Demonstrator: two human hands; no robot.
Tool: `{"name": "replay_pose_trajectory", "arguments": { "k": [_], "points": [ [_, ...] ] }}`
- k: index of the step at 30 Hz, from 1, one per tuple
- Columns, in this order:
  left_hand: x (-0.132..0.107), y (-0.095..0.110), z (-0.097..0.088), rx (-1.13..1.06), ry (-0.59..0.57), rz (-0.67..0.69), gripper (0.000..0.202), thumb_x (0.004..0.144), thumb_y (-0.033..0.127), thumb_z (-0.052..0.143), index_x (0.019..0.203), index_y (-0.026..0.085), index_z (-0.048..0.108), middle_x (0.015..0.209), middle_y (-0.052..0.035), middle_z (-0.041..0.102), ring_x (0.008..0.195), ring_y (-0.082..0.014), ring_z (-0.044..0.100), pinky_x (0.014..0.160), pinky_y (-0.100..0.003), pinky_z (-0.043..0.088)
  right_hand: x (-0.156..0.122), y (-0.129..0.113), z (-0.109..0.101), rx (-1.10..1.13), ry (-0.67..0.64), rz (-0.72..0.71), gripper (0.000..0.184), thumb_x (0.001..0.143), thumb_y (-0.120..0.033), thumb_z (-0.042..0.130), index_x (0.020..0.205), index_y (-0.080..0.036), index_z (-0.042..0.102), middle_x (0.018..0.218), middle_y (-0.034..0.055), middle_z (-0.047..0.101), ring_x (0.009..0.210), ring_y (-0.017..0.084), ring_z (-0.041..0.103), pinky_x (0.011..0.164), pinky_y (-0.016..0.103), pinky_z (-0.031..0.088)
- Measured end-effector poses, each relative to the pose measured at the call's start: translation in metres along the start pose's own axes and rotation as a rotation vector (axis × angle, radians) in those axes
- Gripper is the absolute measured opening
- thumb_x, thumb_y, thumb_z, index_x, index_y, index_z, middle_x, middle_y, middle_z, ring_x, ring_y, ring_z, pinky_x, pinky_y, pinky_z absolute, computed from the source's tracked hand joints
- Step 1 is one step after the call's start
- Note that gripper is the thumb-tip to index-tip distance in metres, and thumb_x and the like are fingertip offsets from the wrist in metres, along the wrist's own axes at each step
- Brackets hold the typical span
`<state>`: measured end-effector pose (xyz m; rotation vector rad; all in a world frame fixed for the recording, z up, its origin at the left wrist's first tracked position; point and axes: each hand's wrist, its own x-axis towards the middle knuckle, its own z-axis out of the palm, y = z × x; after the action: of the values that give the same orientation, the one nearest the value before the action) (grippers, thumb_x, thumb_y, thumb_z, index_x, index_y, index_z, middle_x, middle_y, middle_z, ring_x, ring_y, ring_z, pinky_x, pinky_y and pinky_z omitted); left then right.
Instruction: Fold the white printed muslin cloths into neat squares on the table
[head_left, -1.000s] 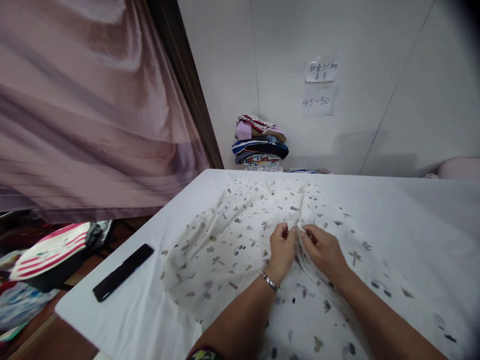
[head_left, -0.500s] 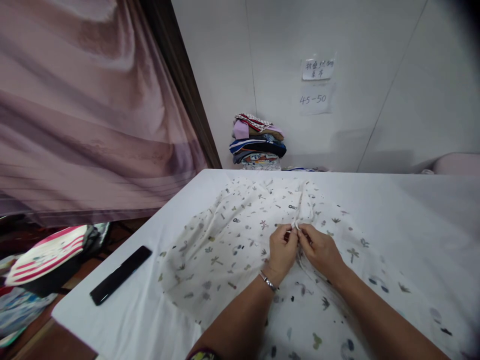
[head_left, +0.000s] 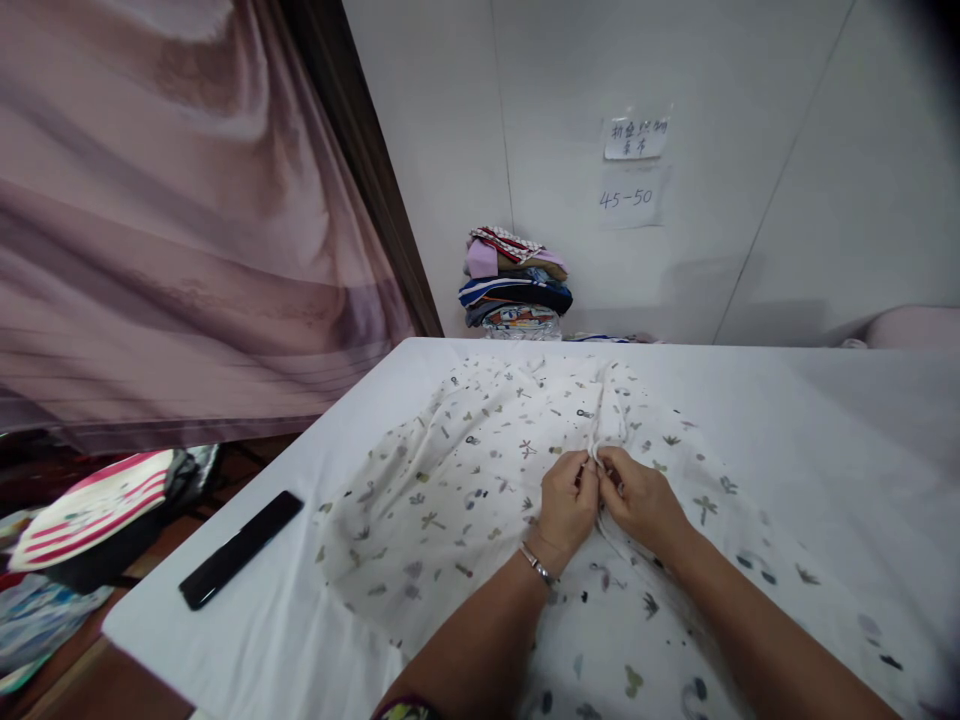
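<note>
A white garment (head_left: 480, 480), which looks like a shirt, lies spread on the table; small palm trees, leaves and other motifs are printed on it. A raised front edge (head_left: 609, 410) runs down its middle. My left hand (head_left: 568, 500) pinches this edge from the left, fingertips closed. From the right, my right hand (head_left: 641, 500) pinches the same spot, its fingertips almost touching those of the left. Whether a button is between the fingers is hidden.
A black phone (head_left: 241, 550) rests on the white table (head_left: 352, 400) at the left. Behind the table stands a stack of folded clothes (head_left: 516, 285) against the wall, below two paper signs (head_left: 634, 165). A pink curtain (head_left: 187, 220) hangs at the left, above a striped hat (head_left: 97, 507).
Both hands have shifted very slightly toward me along the front edge, still pinching it. The rest of the garment lies as before.
</note>
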<state>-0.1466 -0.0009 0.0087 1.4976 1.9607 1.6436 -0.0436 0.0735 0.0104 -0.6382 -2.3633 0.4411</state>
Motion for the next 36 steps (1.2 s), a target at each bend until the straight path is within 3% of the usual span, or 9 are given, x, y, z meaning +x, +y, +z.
{"name": "replay_pose_trajectory", "arguments": {
  "k": [10,15,22,27,32,36],
  "points": [
    [-0.001,0.002,0.001,-0.036,-0.001,-0.058,0.021,0.089,0.029,0.044,0.079,0.018,0.058,0.077,-0.0013,0.058,0.071,-0.0125,0.052,0.067,-0.023,0.041,0.000,0.003,0.000,-0.082,0.026,-0.040,0.020,0.088,-0.026,0.040,0.102,-0.020,0.053,0.087,0.0034,0.063,0.069,0.015,0.059,0.056,0.025,0.041],
    [-0.001,-0.001,0.003,-0.095,0.021,-0.112,0.019,0.087,0.029,0.047,0.084,0.018,0.061,0.079,-0.0012,0.060,0.072,-0.0123,0.053,0.067,-0.023,0.042,0.002,0.000,-0.001,-0.086,0.072,-0.075,0.017,0.086,-0.024,0.045,0.100,-0.020,0.054,0.099,0.0061,0.058,0.090,0.018,0.054,0.064,0.025,0.043],
    [-0.005,0.008,0.008,-0.243,-0.023,-0.173,0.021,0.088,0.031,0.045,0.086,0.017,0.060,0.076,-0.0007,0.058,0.070,-0.0122,0.052,0.064,-0.022,0.042,0.000,-0.003,0.005,-0.090,0.176,-0.060,0.013,0.088,-0.027,0.041,0.092,-0.018,0.051,0.086,0.0064,0.055,0.082,0.019,0.052,0.066,0.029,0.043],
    [-0.004,0.014,0.006,-0.318,-0.018,-0.187,0.023,0.088,0.032,0.046,0.090,0.016,0.062,0.081,-0.0025,0.060,0.077,-0.0143,0.054,0.071,-0.025,0.046,0.002,0.001,0.002,-0.100,0.189,-0.087,0.016,0.089,-0.028,0.040,0.090,-0.018,0.053,0.084,0.0061,0.057,0.079,0.019,0.053,0.065,0.028,0.042],
    [-0.003,0.020,0.003,-0.373,-0.033,-0.132,0.025,0.088,0.031,0.046,0.102,0.019,0.064,0.096,-0.0054,0.061,0.089,-0.0162,0.057,0.077,-0.028,0.049,0.006,0.007,-0.012,0.116,0.133,0.040,0.019,0.089,-0.032,0.041,0.084,-0.020,0.055,0.077,0.0034,0.058,0.070,0.016,0.054,0.063,0.028,0.043],
    [-0.004,0.020,0.004,-0.369,-0.064,-0.124,0.026,0.088,0.029,0.047,0.106,0.021,0.063,0.107,-0.0067,0.058,0.086,-0.0151,0.059,0.067,-0.025,0.052,0.012,0.022,-0.051,0.428,0.214,0.268,0.023,0.082,-0.042,0.054,0.083,-0.019,0.058,0.073,0.0019,0.060,0.066,0.015,0.055,0.058,0.028,0.045]
  ]
}}
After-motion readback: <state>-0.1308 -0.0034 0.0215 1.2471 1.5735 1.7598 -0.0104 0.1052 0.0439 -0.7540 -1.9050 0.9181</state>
